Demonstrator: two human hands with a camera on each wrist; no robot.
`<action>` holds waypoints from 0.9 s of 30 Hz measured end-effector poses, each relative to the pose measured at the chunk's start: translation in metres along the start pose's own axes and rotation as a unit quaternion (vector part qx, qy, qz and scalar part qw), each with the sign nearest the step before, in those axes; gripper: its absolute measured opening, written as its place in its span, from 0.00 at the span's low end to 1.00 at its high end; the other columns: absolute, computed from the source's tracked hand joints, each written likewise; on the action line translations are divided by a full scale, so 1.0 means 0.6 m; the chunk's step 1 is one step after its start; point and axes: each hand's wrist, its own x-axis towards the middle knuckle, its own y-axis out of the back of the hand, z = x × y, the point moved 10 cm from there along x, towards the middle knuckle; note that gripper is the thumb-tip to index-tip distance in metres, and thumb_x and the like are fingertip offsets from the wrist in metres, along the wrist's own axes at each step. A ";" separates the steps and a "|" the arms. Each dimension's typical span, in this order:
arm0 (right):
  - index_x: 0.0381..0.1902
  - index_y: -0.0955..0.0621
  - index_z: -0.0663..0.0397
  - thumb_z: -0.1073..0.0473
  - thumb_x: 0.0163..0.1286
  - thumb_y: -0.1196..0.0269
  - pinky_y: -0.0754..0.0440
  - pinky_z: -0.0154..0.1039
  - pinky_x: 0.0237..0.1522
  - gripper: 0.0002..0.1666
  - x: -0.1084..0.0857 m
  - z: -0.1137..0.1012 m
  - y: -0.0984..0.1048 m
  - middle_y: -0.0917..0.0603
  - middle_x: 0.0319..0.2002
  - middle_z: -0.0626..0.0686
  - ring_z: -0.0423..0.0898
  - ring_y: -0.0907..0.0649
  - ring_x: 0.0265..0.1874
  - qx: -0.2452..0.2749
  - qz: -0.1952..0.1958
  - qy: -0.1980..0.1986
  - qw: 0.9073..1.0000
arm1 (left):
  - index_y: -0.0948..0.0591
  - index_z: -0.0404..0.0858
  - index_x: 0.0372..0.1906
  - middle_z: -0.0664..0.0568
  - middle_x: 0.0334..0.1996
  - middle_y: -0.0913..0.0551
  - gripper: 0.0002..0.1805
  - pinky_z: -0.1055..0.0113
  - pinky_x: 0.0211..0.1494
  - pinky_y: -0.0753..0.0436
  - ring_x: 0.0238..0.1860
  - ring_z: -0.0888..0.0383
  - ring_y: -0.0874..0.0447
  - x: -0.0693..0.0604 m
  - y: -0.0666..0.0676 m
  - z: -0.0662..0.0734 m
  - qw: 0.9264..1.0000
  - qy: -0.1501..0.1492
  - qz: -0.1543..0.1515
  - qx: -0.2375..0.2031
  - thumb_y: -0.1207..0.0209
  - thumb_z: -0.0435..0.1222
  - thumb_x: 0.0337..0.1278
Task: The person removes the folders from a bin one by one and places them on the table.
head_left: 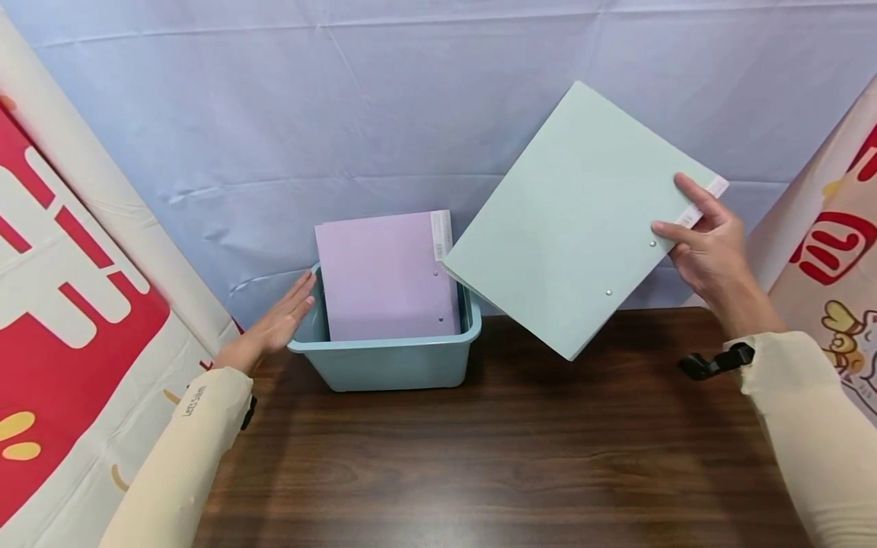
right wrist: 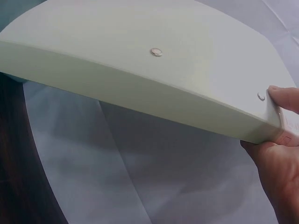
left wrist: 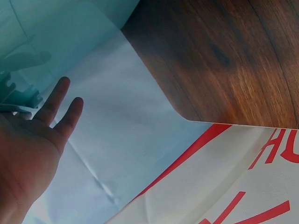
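Note:
A mint-green file folder [head_left: 569,213] with two metal rivets hangs tilted in the air, right of a blue plastic bin [head_left: 390,369]. My right hand [head_left: 712,247] grips it by the corner with the white label. The right wrist view shows the spine of this folder [right wrist: 131,88] and part of the gripping hand [right wrist: 275,172]. Inside the bin a purple file folder [head_left: 387,281] stands upright, its top above the rim. My left hand [head_left: 281,316] is against the bin's left side with extended fingers. Two fingers of that hand [left wrist: 28,158] show straight in the left wrist view.
The bin stands on a dark wooden table [head_left: 507,464] near its back edge. A pale blue cloth [head_left: 274,99] hangs behind. Red-and-white printed cloths flank the table at left [head_left: 75,320] and right [head_left: 843,281].

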 end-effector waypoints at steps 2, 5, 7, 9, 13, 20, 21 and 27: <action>0.76 0.26 0.58 0.95 0.61 0.47 0.10 0.45 0.46 0.50 -0.002 -0.003 0.004 0.20 0.68 0.55 0.48 0.16 0.61 -0.002 -0.004 -0.004 1.000 | 0.59 0.36 0.87 0.40 0.87 0.67 0.35 0.34 0.83 0.59 0.86 0.37 0.68 0.000 0.001 0.000 1.000 -0.001 0.000 0.000 0.70 0.48 0.90; 0.77 0.26 0.59 0.95 0.61 0.47 0.09 0.45 0.46 0.50 -0.004 -0.006 0.010 0.20 0.68 0.55 0.48 0.15 0.61 -0.001 -0.008 -0.009 1.000 | 0.59 0.36 0.87 0.41 0.87 0.67 0.35 0.34 0.83 0.59 0.86 0.37 0.69 0.001 0.001 0.001 1.000 -0.003 0.000 -0.002 0.70 0.48 0.90; 0.77 0.26 0.59 0.95 0.61 0.48 0.09 0.45 0.46 0.50 -0.005 -0.009 0.014 0.20 0.68 0.54 0.48 0.15 0.61 -0.001 -0.010 -0.012 1.000 | 0.59 0.36 0.87 0.41 0.87 0.67 0.35 0.34 0.83 0.58 0.86 0.37 0.69 0.001 0.001 0.000 1.000 -0.004 0.000 -0.001 0.70 0.48 0.90; 0.77 0.27 0.59 0.95 0.61 0.48 0.09 0.46 0.46 0.50 -0.007 -0.011 0.018 0.20 0.68 0.53 0.48 0.15 0.61 -0.007 -0.011 -0.015 1.000 | 0.59 0.36 0.87 0.40 0.87 0.67 0.35 0.34 0.83 0.58 0.86 0.37 0.69 0.001 0.001 0.000 1.000 -0.004 -0.001 0.000 0.70 0.49 0.90; 0.77 0.27 0.57 0.94 0.62 0.47 0.10 0.44 0.47 0.49 -0.010 -0.014 0.027 0.24 0.72 0.50 0.46 0.16 0.61 -0.032 -0.009 -0.023 0.999 | 0.59 0.36 0.87 0.40 0.87 0.66 0.35 0.34 0.83 0.58 0.86 0.37 0.68 0.000 0.001 -0.001 1.000 -0.004 0.000 0.000 0.70 0.49 0.90; 0.79 0.28 0.53 0.91 0.65 0.46 0.10 0.41 0.49 0.49 -0.018 -0.016 0.047 0.33 0.77 0.46 0.43 0.17 0.62 -0.065 -0.008 -0.039 0.997 | 0.59 0.35 0.87 0.40 0.87 0.66 0.35 0.35 0.83 0.58 0.86 0.37 0.68 -0.001 0.002 -0.002 1.000 -0.004 0.001 0.001 0.71 0.49 0.90; 0.79 0.28 0.54 0.92 0.65 0.46 0.10 0.41 0.48 0.49 -0.019 -0.017 0.049 0.31 0.76 0.47 0.43 0.17 0.62 -0.062 -0.009 -0.040 0.997 | 0.59 0.35 0.87 0.40 0.87 0.66 0.35 0.35 0.83 0.58 0.86 0.37 0.68 -0.001 0.003 -0.003 1.000 -0.003 0.001 0.001 0.71 0.49 0.90; 0.78 0.28 0.55 0.92 0.64 0.47 0.10 0.43 0.46 0.49 -0.023 -0.021 0.062 0.22 0.70 0.49 0.45 0.15 0.61 -0.059 -0.017 -0.039 0.997 | 0.59 0.36 0.87 0.40 0.87 0.66 0.35 0.34 0.83 0.58 0.86 0.37 0.68 -0.002 0.003 -0.004 1.000 -0.002 0.001 0.001 0.70 0.49 0.90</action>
